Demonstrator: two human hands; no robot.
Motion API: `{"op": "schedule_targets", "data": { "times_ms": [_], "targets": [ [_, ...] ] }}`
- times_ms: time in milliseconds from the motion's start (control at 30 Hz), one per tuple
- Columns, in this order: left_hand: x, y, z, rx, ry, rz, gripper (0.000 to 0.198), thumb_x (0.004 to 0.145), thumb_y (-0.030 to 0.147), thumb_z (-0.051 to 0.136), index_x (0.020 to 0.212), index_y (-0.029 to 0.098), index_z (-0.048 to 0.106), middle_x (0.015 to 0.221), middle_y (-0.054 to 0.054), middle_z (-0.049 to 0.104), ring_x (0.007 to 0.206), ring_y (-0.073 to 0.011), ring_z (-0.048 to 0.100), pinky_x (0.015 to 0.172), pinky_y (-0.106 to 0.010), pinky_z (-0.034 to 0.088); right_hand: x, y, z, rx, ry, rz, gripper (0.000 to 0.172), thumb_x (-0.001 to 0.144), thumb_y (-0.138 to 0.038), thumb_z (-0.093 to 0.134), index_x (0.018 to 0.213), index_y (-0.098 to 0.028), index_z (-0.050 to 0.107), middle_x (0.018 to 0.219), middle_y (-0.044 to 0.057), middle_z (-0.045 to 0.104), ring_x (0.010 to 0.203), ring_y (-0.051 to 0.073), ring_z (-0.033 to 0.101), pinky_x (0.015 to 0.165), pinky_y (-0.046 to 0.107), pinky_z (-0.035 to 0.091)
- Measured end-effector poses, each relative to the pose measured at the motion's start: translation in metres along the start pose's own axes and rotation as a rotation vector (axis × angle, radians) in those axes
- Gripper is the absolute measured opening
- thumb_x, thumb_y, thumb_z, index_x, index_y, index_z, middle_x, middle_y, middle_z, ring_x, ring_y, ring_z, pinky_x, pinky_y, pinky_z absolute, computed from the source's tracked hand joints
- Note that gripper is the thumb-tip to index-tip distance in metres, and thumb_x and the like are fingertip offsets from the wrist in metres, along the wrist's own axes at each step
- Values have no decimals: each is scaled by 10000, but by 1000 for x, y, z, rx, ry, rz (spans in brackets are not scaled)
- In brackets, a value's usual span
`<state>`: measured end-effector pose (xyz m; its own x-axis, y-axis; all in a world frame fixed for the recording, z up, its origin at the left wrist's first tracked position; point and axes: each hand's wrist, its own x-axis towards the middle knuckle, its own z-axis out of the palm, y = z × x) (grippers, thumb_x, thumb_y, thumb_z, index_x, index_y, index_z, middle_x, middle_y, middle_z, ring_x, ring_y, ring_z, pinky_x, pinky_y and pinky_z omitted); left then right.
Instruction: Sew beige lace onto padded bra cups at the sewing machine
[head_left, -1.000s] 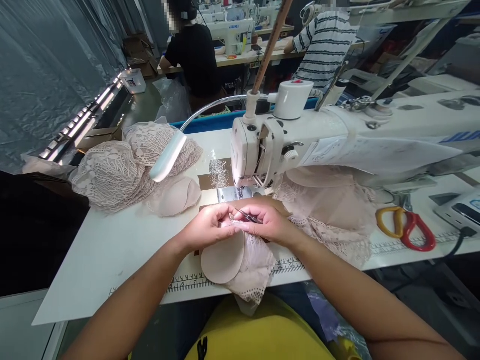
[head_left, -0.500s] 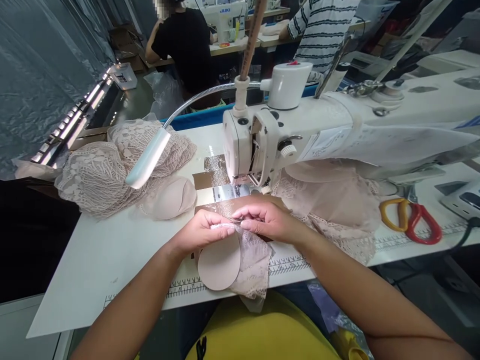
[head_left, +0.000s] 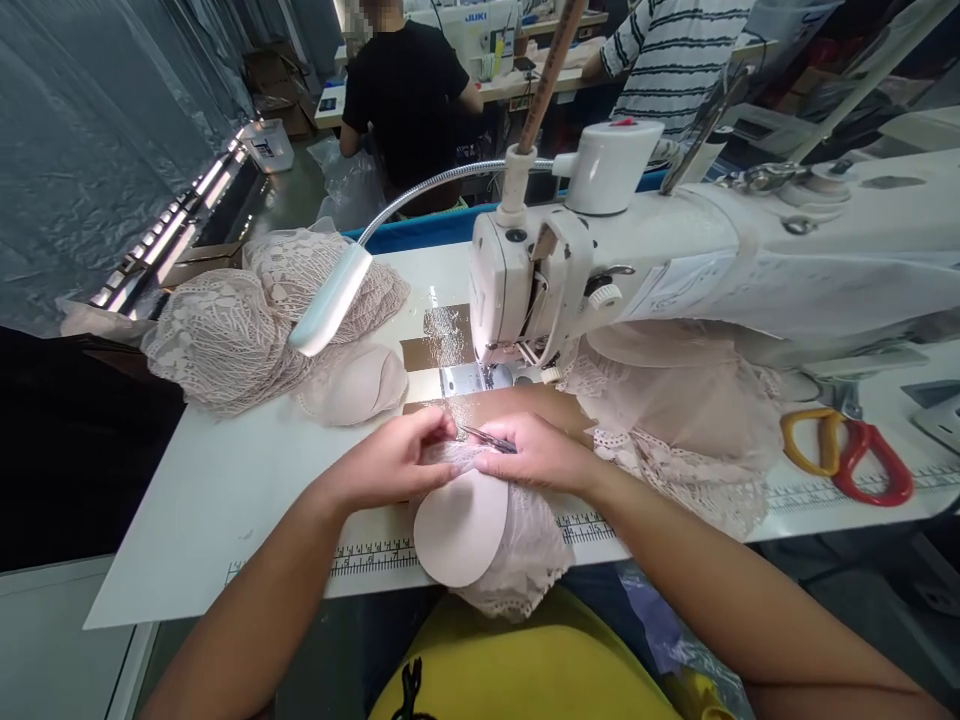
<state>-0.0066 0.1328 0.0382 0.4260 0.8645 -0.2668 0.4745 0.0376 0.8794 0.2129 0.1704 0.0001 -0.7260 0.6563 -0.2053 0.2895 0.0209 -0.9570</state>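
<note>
Two hands [head_left: 394,462] hold lace [head_left: 536,555] and perhaps snips [head_left: 495,442]; background machine [head_left: 478,42] reads JUKI.

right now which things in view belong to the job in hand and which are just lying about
In the job:
- lace piece with round pad, held by the left hand
- small snips, in the right hand
- sewing machine just beyond, probably

Lying about, it seems:
- red and yellow scissors
- plastic tub, far left on the floor side
</note>
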Motion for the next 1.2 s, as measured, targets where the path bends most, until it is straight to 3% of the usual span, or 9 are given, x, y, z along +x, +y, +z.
{"op": "schedule_targets", "data": {
  "times_ms": [100,200,333,467,567,767,833,967,1200],
  "targets": [
    [-29,-4,-19,48,135,-98,251,815,377,641,983,195,600,943,-46,605,873,-189,562,768,-300,461,-3,0,-4,-6,-15,-10,205,836,-341,595,744,-157,604,656,-27,500,609,111,439,545,239,316],
    [-45,-20,-22,-186,52,-266,385,781,407,685,1090,189,614,1012,-80,636,947,-227,592,829,-352,476,-6,-3,-7,96,-17,-115,172,828,-323,608,796,-154,603,689,-26,498,628,102,423,571,233,312],
    [-35,-33,2,-637,-73,-193,521,739,379,735,1197,175,591,1062,-97,651,984,-223,607,882,-344,461,-9,-6,-9,217,-73,-201,171,828,-321,610,803,-153,592,691,-22,489,619,99,413,574,234,314],
    [-16,-28,28,-848,37,-139,297,721,345,765,927,154,669,818,-37,661,727,-134,603,684,-235,460,-9,-5,-10,45,-109,-98,174,837,-320,598,774,-158,588,688,-20,496,639,111,433,578,235,317],
    [-9,-24,34,-862,125,-140,233,742,342,758,810,146,653,720,-3,629,650,-97,562,604,-194,420,-8,-3,-11,-139,-100,-51,172,840,-310,596,757,-160,603,687,-17,519,641,116,464,573,233,330],
    [-8,-22,33,-708,206,-94,266,783,393,715,863,141,690,735,-12,634,657,-100,541,606,-203,412,-7,2,-10,18,109,-87,378,909,-473,497,1151,-187,547,726,-9,576,568,115,513,545,249,401],
    [-7,-22,35,-679,210,-93,274,792,406,701,866,142,699,770,-27,653,682,-118,556,623,-219,424,-7,0,-10,-14,133,-145,354,915,-457,486,1123,-189,584,723,0,598,587,126,544,565,262,423],
    [-5,-20,37,-623,185,-73,279,806,406,685,906,148,727,881,-58,689,794,-164,595,694,-246,447,-8,-11,-8,-136,109,-221,276,853,-350,595,1072,-192,649,936,46,671,841,176,612,730,296,470],
    [-4,-21,41,-703,125,-104,321,767,427,714,896,133,719,854,-65,687,763,-179,602,675,-269,454,-9,-16,-1,-150,89,-189,197,836,-276,623,1011,-196,663,968,38,688,891,187,620,783,318,477]
  ]
}}
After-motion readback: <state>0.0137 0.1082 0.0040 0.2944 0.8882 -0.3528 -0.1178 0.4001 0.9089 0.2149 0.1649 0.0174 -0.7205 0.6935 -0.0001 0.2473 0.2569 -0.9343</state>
